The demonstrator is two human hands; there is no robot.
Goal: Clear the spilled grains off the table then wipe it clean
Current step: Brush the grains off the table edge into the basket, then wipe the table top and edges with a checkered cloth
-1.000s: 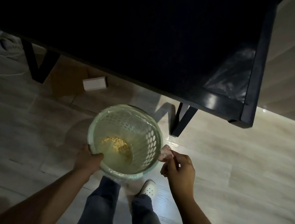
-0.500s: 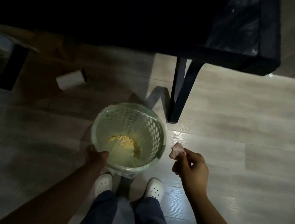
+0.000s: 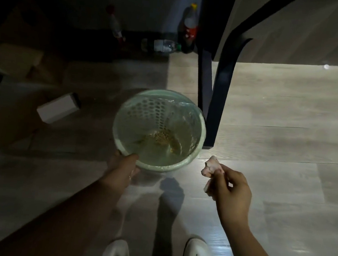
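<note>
A pale green perforated waste basket (image 3: pixel 196 118) with a clear liner stands low over the wooden floor. A small heap of yellow grains (image 3: pixel 161 137) lies in its bottom. My left hand (image 3: pixel 122 169) grips the basket's near rim. My right hand (image 3: pixel 230 189) is to the right of the basket, apart from it, pinching a crumpled pinkish-white cloth (image 3: pixel 211 168). The black table's V-shaped leg (image 3: pixel 210 90) rises just behind the basket's right side. The tabletop is out of view.
A small white box (image 3: pixel 57 107) lies on the floor to the left of the basket. Three bottles (image 3: pixel 189 28) stand or lie in the dark by the far wall. My white shoes (image 3: pixel 198 251) are at the bottom.
The view has tilted down below the tabletop, showing the bottles at the wall. The basket has gone lower toward the floor in my left hand. My right hand has drawn away from its rim.
</note>
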